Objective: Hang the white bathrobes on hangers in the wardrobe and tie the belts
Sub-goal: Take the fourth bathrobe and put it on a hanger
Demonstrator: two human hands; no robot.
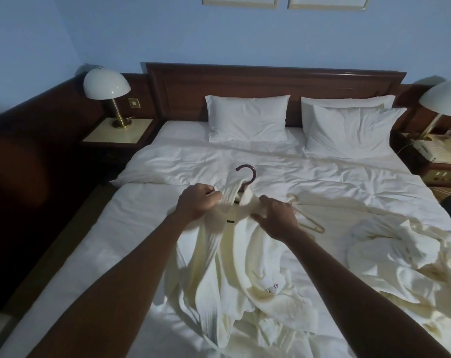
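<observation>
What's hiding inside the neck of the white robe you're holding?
A dark brown hanger: its curved hook pokes out above the cream-white ribbed bathrobe. The hanger's shoulders are covered by cloth. The left hand and right hand grip the collar.

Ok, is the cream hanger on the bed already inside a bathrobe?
No, the cream hanger lies bare on the bed, beside the right hand.

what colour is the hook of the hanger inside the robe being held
Dark reddish brown; the hook shows clearly above the robe collar in the head view.
</observation>
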